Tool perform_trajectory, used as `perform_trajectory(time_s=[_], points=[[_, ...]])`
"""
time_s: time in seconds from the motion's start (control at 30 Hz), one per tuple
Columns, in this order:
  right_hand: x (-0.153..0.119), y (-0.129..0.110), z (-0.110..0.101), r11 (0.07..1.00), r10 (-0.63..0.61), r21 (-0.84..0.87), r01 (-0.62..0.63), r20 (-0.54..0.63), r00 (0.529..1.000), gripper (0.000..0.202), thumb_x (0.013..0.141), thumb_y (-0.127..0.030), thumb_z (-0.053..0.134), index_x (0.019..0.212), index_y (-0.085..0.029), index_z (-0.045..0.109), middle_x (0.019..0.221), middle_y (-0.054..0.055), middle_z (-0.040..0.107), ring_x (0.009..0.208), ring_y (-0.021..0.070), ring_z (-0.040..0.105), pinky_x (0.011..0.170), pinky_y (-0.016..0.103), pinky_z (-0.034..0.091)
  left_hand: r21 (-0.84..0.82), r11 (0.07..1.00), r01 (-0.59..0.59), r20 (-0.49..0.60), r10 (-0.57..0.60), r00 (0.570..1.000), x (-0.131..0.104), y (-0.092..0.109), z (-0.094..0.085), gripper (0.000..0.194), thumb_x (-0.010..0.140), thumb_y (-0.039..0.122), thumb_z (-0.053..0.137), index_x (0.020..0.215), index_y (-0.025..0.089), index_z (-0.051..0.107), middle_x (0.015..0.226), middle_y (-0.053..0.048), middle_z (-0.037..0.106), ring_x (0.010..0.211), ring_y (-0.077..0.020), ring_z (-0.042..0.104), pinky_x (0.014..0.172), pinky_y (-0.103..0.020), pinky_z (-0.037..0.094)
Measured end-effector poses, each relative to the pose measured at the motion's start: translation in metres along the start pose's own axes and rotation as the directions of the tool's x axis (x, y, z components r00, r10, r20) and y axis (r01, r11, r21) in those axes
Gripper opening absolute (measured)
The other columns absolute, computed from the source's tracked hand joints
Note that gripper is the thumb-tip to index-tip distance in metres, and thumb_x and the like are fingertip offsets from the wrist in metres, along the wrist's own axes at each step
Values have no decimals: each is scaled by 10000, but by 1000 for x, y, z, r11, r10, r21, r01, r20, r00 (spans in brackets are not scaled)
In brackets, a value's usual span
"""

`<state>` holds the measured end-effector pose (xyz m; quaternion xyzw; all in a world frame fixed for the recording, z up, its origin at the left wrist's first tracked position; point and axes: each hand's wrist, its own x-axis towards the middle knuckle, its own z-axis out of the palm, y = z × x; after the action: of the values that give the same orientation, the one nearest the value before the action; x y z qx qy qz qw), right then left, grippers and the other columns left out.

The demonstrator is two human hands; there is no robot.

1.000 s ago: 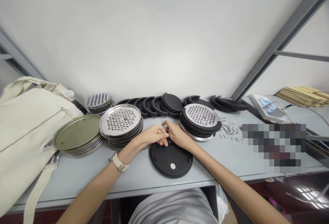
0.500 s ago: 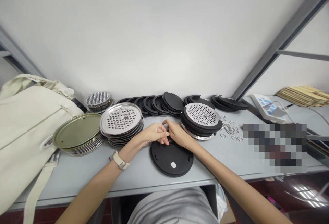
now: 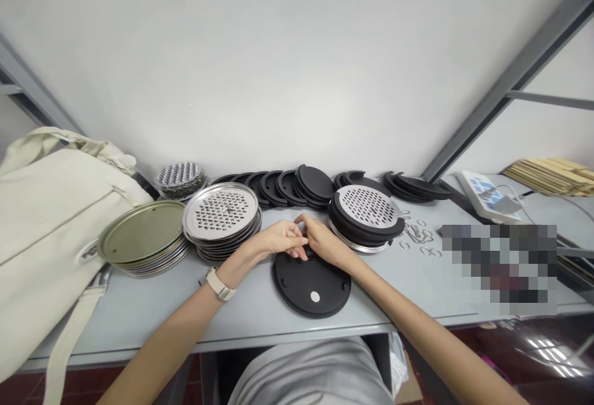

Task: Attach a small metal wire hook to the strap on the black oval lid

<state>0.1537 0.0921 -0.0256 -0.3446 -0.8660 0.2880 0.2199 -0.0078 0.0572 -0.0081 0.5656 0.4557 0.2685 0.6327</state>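
Observation:
A round black disc (image 3: 310,290) with a white dot lies flat near the table's front edge. Over its back edge my left hand (image 3: 288,239) and my right hand (image 3: 316,236) meet with bent fingers. Both are closed around something small that I cannot make out, hidden by the fingers. Left of them stands a stack of plates topped by a silver grater plate (image 3: 221,212). To the right, another perforated silver plate (image 3: 369,207) rests on stacked black rings. Loose metal rings (image 3: 424,251) are scattered beyond it.
An olive-green plate stack (image 3: 142,231) and a cream bag (image 3: 55,231) are at the left. Black discs (image 3: 314,183) lean along the wall. At the right are a white-and-blue box (image 3: 487,195), a wooden stack (image 3: 552,176) and a blurred-out patch.
The view has shifted slightly. My hands keep nearly the same pose over the black disc, and nothing else has visibly moved.

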Motion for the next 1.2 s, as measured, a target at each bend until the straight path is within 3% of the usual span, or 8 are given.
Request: perform_trajectory(time_s=[1.2], points=[[-2,-8,-5,999,4,38,-4,-13,1000,311,822,-33,321,1063,-151,478,794,35,575,721,145,530,707,252,406,-16,1000,-20,-3,19,1000,-2,1,2,430,702,506,701,749,135,488,570,-71,687,509,-110,625,513,-198,454]])
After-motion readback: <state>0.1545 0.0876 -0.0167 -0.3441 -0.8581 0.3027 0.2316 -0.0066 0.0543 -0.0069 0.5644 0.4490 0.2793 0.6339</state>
